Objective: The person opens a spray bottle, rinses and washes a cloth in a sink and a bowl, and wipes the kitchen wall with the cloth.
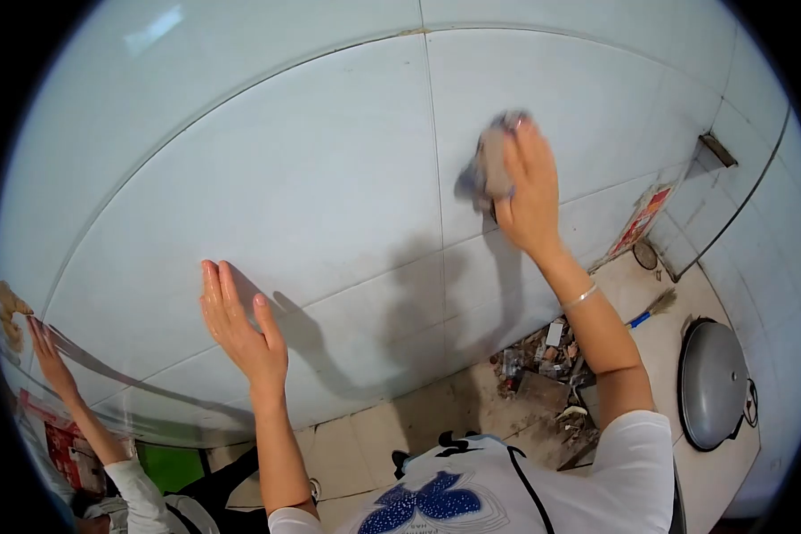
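head view: crumpled grey-blue cloth point(491, 165), motion-blurred, gripped by right hand point(531, 187) at white tiled wall point(329, 160); left hand point(247, 336) open.

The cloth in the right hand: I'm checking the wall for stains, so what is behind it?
Pale tiled wall shows around the cloth. The patch behind it and the right hand is covered and cannot be seen.

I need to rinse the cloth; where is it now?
In the head view, right of centre, the cloth is in the right hand, against the white tiled wall.
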The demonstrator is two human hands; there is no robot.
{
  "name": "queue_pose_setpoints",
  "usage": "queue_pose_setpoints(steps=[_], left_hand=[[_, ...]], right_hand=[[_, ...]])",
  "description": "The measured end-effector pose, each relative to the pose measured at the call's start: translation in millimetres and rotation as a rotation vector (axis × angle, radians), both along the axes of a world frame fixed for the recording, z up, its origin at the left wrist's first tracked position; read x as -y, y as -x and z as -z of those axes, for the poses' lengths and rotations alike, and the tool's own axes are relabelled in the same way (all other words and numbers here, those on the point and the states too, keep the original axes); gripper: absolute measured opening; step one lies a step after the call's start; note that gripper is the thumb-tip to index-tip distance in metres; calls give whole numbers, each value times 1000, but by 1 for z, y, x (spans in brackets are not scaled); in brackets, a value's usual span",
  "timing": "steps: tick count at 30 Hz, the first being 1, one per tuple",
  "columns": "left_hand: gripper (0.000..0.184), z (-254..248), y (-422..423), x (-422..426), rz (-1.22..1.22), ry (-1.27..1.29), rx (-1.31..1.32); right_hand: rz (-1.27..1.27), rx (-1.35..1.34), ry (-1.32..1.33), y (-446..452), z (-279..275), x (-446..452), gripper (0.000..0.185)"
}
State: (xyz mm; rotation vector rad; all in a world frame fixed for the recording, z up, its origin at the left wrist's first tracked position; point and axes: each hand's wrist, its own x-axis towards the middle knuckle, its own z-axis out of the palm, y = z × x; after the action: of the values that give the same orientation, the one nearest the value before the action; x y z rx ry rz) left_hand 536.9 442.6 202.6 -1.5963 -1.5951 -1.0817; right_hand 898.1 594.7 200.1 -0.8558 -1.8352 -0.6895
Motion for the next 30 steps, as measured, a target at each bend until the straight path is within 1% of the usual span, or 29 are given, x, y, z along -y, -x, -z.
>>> queue_pose_setpoints(steps=[1, 3, 4, 5, 6, 7, 8, 9, 10, 12, 13, 14, 15, 16, 17, 18, 20, 21, 22, 23, 24, 26, 27, 28, 30], left_hand=[[51, -3, 2, 3, -2, 1, -8], [51, -5, -2, 4, 26, 25, 22], [51, -6, -2, 4, 31, 28, 10], [51, -5, -2, 0, 52, -9, 22], [51, -2, -3, 0, 68, -39, 38], [51, -1, -3, -5, 85, -42, 34], [51, 1, -4, -6, 99, -67, 50], [50, 2, -3, -6, 106, -92, 66], [50, 1, -2, -6, 116, -87, 57], [50, 0, 0, -4, 71, -53, 18], [50, -1, 3, -3, 63, -62, 16], [50, -2, 6, -1, 48, -14, 5], [51, -1, 7, 1, 37, 37, -5], [51, 0, 7, 2, 42, 50, -11], [50, 0, 3, 0, 67, -2, 14], [49, 0, -2, -4, 95, -62, 45], [49, -1, -5, -5, 90, -80, 53], [49, -1, -5, -5, 100, -84, 55], [49, 0, -4, -2, 99, -85, 54], [48, -1, -3, -1, 98, -77, 56], [48, -2, -3, -3, 103, -73, 59], [48, -3, -3, -1, 98, -66, 57], [47, -3, -4, -2, 95, -58, 58], [47, -4, -4, -1, 95, -58, 58], [47, -4, -5, -1, 78, -64, 56]], right_hand=[[-110, -239, -61, 21, -40, -5, 63], [-103, -269, -150, 34, -61, -20, 68], [-214, -414, -205, 83, -85, -7, 71], [-236, -327, -188, 99, -84, -2, 75], [-222, -339, -158, 102, -84, 1, 74], [-343, -114, -71, 124, -59, 17, 68], [-344, -1, -101, 131, -31, 15, 61], [-370, -19, -54, 127, -42, 31, 59], [-359, -30, -52, 119, -28, 29, 59], [-240, 160, 20, 87, 11, 14, 59], [-171, -74, -6, 53, 0, 1, 60], [-97, -306, -23, 27, -18, -13, 62], [-96, -305, -23, 30, -32, -17, 62], [-90, -454, -83, 40, -40, -16, 64], [-80, -601, -153, 51, -45, -16, 66], [-150, -454, -48, 68, -39, -1, 72], [-206, -360, -6, 73, -22, 6, 73], [-188, -367, -1, 67, -3, 9, 73], [-136, -222, 12, 55, 18, 6, 73], [-77, -77, 17, 50, 19, 7, 73], [-63, -75, 5, 44, 17, 4, 73], [-18, -168, 12, 43, -6, 10, 72], [-65, -278, 12, 61, -41, 16, 71], [-65, -278, 12, 69, -41, 16, 71], [-170, -371, 0, 81, -38, 16, 71]])
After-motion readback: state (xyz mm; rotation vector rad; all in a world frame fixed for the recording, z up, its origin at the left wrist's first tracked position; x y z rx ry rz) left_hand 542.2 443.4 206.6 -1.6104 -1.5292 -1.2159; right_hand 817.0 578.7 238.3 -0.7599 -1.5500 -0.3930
